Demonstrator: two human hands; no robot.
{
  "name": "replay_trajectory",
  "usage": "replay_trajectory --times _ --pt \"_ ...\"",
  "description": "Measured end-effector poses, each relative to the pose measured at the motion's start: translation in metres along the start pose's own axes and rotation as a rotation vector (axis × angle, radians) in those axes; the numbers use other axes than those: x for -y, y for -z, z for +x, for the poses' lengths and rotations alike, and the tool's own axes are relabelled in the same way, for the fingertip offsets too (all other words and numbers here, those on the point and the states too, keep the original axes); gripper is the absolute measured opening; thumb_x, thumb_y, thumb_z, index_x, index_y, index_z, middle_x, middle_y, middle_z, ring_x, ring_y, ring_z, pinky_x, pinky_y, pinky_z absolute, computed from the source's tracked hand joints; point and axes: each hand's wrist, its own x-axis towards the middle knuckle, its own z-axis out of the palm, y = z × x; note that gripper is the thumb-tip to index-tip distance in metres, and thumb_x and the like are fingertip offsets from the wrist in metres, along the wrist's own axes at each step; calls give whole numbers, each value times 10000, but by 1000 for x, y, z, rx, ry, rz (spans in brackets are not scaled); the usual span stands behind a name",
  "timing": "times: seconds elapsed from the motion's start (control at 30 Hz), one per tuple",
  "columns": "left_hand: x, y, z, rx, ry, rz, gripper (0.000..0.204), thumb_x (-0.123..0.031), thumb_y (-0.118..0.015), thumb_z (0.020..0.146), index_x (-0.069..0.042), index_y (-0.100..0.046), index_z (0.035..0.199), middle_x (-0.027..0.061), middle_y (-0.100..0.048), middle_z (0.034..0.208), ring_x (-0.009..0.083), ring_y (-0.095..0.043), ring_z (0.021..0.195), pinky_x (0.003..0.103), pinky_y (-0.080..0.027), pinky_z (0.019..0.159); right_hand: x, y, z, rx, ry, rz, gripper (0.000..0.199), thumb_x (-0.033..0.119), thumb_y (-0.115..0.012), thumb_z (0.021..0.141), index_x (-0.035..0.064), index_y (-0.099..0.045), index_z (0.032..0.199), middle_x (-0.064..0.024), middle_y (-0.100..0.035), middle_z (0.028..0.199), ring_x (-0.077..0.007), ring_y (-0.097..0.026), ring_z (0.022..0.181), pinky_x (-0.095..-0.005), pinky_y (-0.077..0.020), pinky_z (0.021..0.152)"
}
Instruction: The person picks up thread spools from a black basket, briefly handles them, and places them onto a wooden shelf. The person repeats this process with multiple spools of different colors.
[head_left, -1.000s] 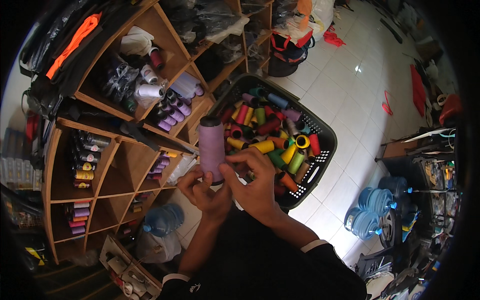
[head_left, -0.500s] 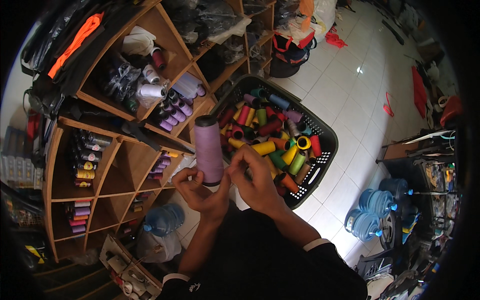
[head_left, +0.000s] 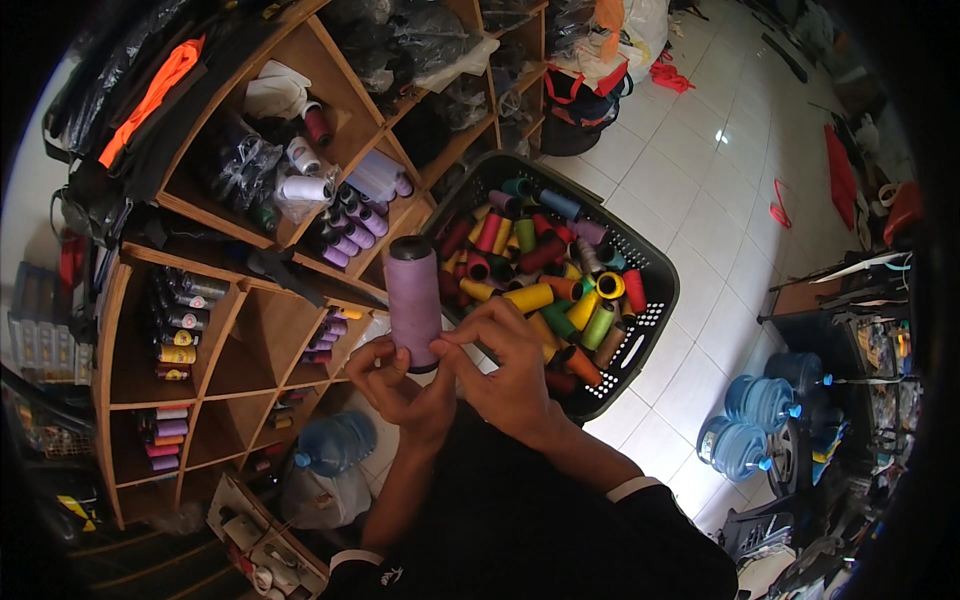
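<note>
A light purple spool of thread point(head_left: 413, 300) with a black core showing at its top stands nearly upright in front of me. My left hand point(head_left: 402, 388) grips its lower end, thumb and fingers closed round the base. At the spool's lower right side, the thumb and forefinger of my right hand point(head_left: 503, 362) are pinched together against or just beside the thread. Whatever lies between those right fingertips is too fine to make out. Beyond my hands, a dark plastic basket point(head_left: 655, 318) holds many spools in red, yellow, green, orange and blue.
On the left stands a wooden cubbyhole shelf point(head_left: 235, 400) with purple spools point(head_left: 350, 240) and other spools in its compartments. Blue water jugs point(head_left: 735, 447) lie at the right, and another jug point(head_left: 335, 443) is by the shelf. White floor tiles point(head_left: 700, 260) stretch beyond the basket.
My right fingertips have shifted left, from just off the spool to its lower right side. The left hand keeps its grip, and the whole view has turned slightly.
</note>
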Motion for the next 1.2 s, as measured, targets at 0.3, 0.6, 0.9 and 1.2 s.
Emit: replay_trajectory --times 0.3,0.6,0.9,1.2 --pt "-9 -1 6 62 287 -298 468 52 -812 648 -35 -454 936 112 -431 1075 204 -501 983 328 -431 849 5 24 15 223 -75 41 111 76 -610 864 6 -530 897 -106 -517 856 -233 -541 760 -326 -432 677" --pt "-27 5 16 119 616 -570 365 -104 -716 781 -40 -415 976 94 -462 1085 170 -507 987 325 -420 899 0 28 12 196 -174 138 145 108 -642 874 16 -533 899 -89 -556 844 -191 -581 767 -306 -459 679" --pt "-14 12 20 290 910 -989 501 -235 -688 803 21 -463 1171 136 -561 1132 197 -570 1033 325 -441 926 -14 28 7 150 -382 622 255 49 -743 801 25 -548 963 -10 -564 904 -65 -559 821 -232 -464 754" --pt "-16 13 25 409 982 -994 574 -245 -650 842 66 -439 1276 143 -578 1145 226 -585 1069 345 -445 951 -19 26 0 87 -353 578 259 34 -735 793 7 -573 992 -23 -588 922 -91 -580 831 -257 -477 753"
